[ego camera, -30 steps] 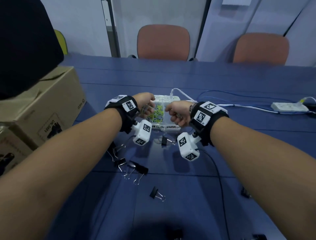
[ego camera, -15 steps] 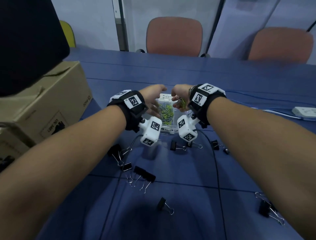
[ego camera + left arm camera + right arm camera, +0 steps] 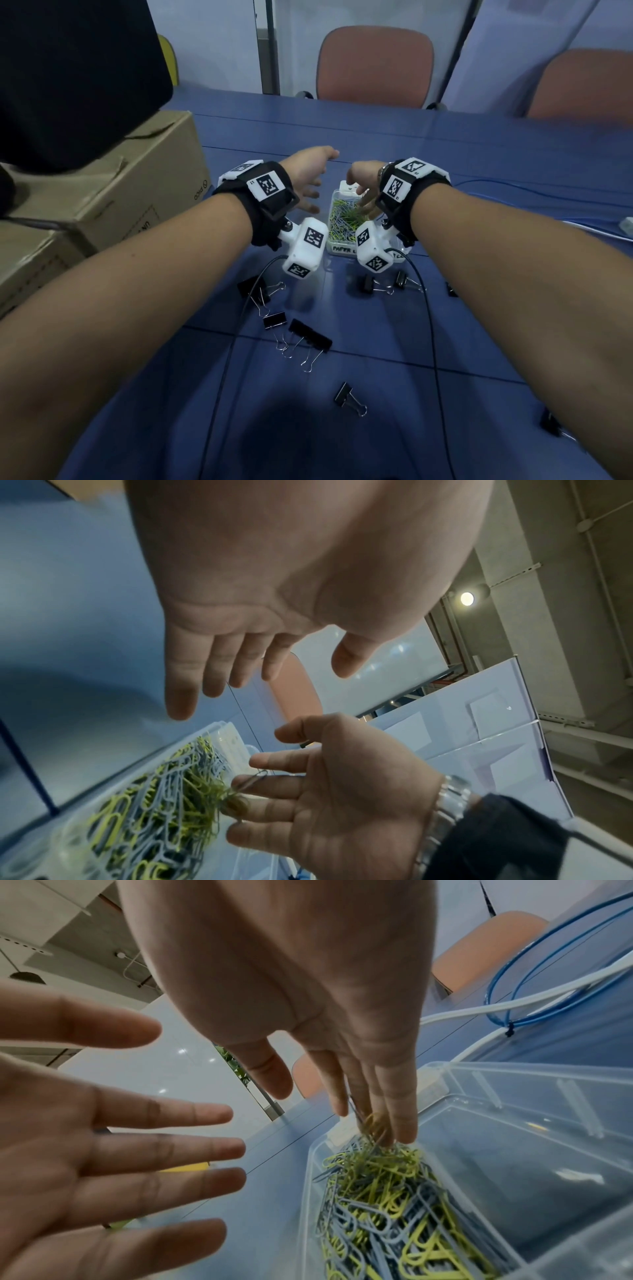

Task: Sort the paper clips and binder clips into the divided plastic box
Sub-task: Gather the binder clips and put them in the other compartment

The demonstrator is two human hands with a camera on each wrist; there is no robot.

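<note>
Your spread right hand point(image 3: 342, 1042) drops paper clips point(image 3: 377, 1191) into the box point(image 3: 514, 1085); keep your empty, splayed left hand point(image 3: 308, 178) clear.

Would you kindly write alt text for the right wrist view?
The right hand reaches down with straight fingers into a clear plastic box, dropping paper clips onto a yellow and grey pile. The left hand hovers open beside it, above the blue table.
</note>
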